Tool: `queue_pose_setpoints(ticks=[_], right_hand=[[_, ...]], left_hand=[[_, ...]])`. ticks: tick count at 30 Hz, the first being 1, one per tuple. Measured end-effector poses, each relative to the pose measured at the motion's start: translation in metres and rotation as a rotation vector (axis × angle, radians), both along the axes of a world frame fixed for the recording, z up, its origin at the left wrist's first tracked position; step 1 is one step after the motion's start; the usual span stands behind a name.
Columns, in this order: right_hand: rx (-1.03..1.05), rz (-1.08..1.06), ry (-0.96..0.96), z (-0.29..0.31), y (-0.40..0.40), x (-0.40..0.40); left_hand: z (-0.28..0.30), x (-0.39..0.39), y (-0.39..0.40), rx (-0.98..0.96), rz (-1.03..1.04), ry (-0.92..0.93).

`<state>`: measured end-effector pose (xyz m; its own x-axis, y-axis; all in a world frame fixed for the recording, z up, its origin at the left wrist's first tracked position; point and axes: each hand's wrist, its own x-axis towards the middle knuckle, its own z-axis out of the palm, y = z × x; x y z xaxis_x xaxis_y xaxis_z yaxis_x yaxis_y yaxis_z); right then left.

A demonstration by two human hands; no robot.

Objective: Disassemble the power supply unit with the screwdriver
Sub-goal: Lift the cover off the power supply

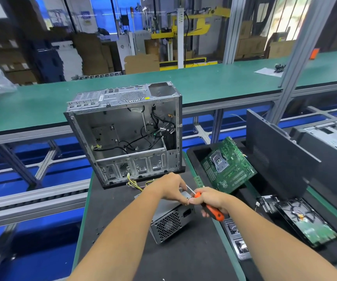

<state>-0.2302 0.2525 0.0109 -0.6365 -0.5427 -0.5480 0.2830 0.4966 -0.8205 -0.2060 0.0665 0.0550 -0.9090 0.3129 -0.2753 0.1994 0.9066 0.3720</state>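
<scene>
Nearby, a black bin [194,154] holds a circuit board [227,166] (tilted); the right hand [212,200] grips the screwdriver [210,207], the left hand [172,187] pinches at the power supply [169,222].

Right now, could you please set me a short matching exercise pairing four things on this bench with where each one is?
Things:
1. screwdriver
2. power supply unit
3. motherboard
4. computer case

Places:
A. leaning in the black tray on the right
B. standing open at the far end of the mat
C. gripped in the right hand
D. lying on the mat under both hands

Pairs: 1-C, 2-D, 3-A, 4-B
</scene>
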Motion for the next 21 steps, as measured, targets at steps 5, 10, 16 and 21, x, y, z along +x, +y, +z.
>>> queue_pose_setpoints(ticks=[5, 10, 16, 21], right_hand=[[-0.027, -0.044, -0.086, -0.006, 0.000, -0.002], [0.075, 0.011, -0.060, -0.015, 0.003, 0.002], [0.102, 0.015, -0.092, -0.019, 0.006, 0.007], [0.181, 0.048, -0.106, -0.018, 0.001, 0.015]], left_hand=[[-0.001, -0.001, 0.001, -0.016, -0.028, 0.022], [0.001, 0.000, 0.009, -0.044, -0.063, 0.037], [0.006, 0.003, 0.011, -0.046, -0.133, 0.060], [0.018, -0.005, -0.001, 0.018, -0.045, 0.031]])
